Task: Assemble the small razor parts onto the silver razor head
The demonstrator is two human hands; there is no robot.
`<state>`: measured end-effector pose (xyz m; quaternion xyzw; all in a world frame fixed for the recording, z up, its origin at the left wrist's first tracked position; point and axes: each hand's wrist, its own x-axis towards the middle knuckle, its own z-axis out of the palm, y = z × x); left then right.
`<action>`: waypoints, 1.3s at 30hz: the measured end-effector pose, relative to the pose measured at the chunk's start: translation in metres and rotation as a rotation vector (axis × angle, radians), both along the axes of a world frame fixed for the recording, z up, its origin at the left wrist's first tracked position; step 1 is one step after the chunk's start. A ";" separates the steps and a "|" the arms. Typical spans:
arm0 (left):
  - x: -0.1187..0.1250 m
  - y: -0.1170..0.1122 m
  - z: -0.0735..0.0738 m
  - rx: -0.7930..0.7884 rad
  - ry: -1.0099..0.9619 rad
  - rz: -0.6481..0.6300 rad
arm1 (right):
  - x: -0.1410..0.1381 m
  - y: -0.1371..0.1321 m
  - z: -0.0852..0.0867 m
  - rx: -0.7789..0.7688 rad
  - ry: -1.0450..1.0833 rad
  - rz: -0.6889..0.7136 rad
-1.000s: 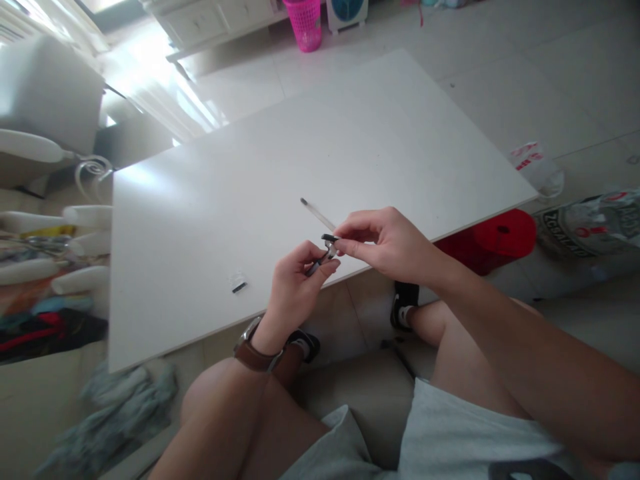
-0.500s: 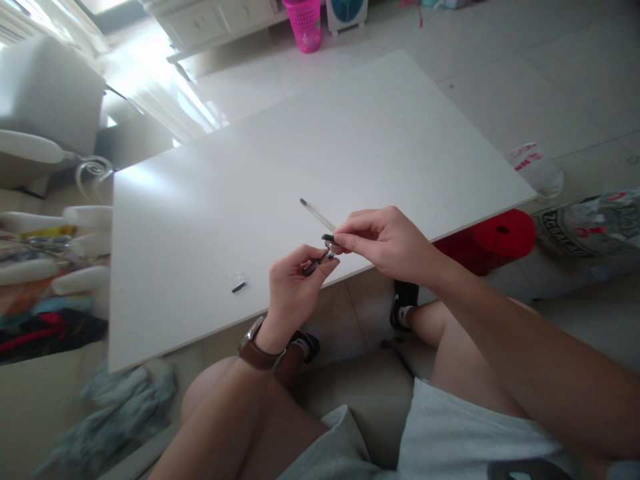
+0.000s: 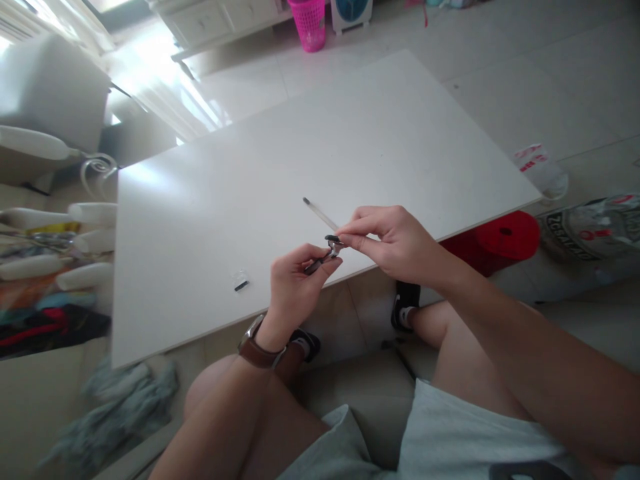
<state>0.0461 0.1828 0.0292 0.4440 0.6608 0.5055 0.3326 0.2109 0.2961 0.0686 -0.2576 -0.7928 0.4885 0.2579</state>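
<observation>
Over the near edge of the white table (image 3: 240,200), my left hand (image 3: 297,287) is closed around a small dark-handled tool (image 3: 316,265) with a shiny metal part and a black end. I cannot tell what kind of tool it is. My right hand (image 3: 383,240) pinches thumb and forefinger together right at the tool's metal end; what lies between the fingertips is too small to make out. A thin, clear pen-like stick (image 3: 319,213) with a dark tip lies beyond the right fingertips, partly hidden. On the table to the left is a small clear packet (image 3: 241,280) with a black strip.
A brown-strapped watch (image 3: 260,347) is on my left wrist. Under the table's right side is a red cylinder (image 3: 505,237), beside a plastic bag (image 3: 575,233). White-framed furniture (image 3: 95,240) with cloth stands at the left. A pink basket (image 3: 309,27) is on the floor behind.
The view has shifted slightly. My right fingertips have drawn back a little from the black end, which has tilted somewhat. My left hand keeps its hold on the tool.
</observation>
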 end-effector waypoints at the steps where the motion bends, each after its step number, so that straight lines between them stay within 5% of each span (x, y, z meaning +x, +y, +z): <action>1: -0.001 0.000 -0.001 -0.005 -0.002 -0.010 | 0.001 0.001 0.000 0.005 -0.004 0.010; 17: -0.012 -0.001 0.003 -0.046 0.044 -0.182 | 0.009 0.004 0.006 0.053 -0.105 0.043; 30: -0.014 -0.003 0.006 -0.009 0.091 -0.190 | 0.009 0.002 0.001 -0.154 -0.023 0.026; 39: -0.014 -0.002 0.008 -0.024 0.134 -0.188 | 0.009 0.002 0.007 -0.006 -0.065 0.021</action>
